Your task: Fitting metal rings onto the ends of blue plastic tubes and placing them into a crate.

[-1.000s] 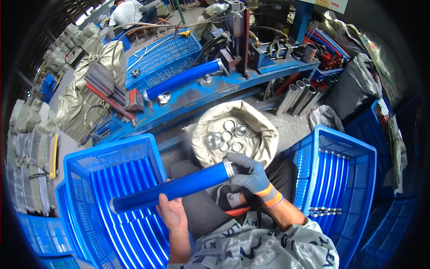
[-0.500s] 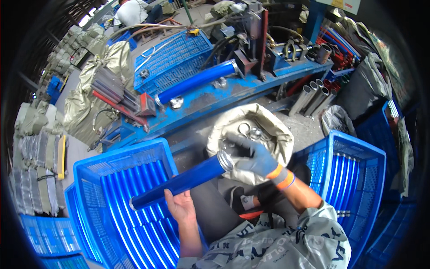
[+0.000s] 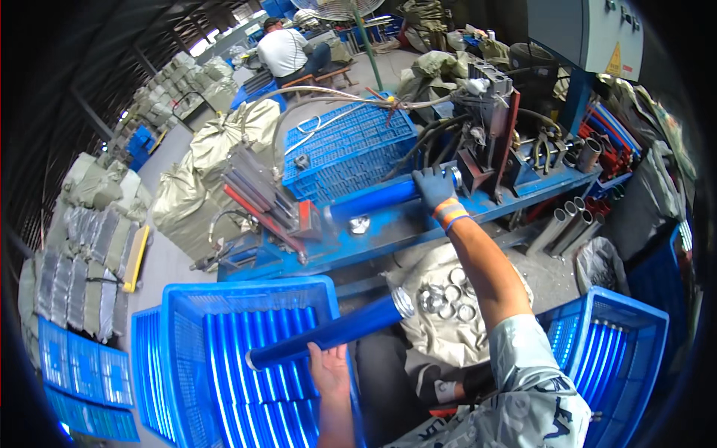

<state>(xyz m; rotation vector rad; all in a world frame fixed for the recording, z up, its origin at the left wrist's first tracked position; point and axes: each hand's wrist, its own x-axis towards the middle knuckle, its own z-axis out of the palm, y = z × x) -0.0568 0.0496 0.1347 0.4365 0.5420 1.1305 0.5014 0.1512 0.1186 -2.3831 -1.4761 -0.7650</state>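
My bare left hand (image 3: 331, 367) supports a blue tube (image 3: 328, 334) from below, fingers around its near side. The tube slants across the left crate, with a silver ring (image 3: 403, 302) on its right end. My right hand (image 3: 435, 188), in a grey glove with an orange cuff, is closed on the right part of a second blue tube (image 3: 377, 201). That tube lies along the blue metal bench (image 3: 358, 250), blurred at its left end, with a silver collar at its right end. An open cloth sack (image 3: 426, 340) with several loose silver rings (image 3: 452, 299) stands below my right forearm.
Blue crates of blue tubes stand left (image 3: 175, 336) and right (image 3: 657, 328) of my legs. Clamp fixtures (image 3: 489, 127) rise from the bench. Bare metal tubes (image 3: 564, 228) lean at its right. Behind it are an upturned blue crate (image 3: 347, 142), a grey control box (image 3: 579, 33) and a seated person (image 3: 284, 52).
My right hand has moved from the ringed end of the held tube up to the tube on the bench and grasped it. My left hand still holds its tube. The view has tilted up.
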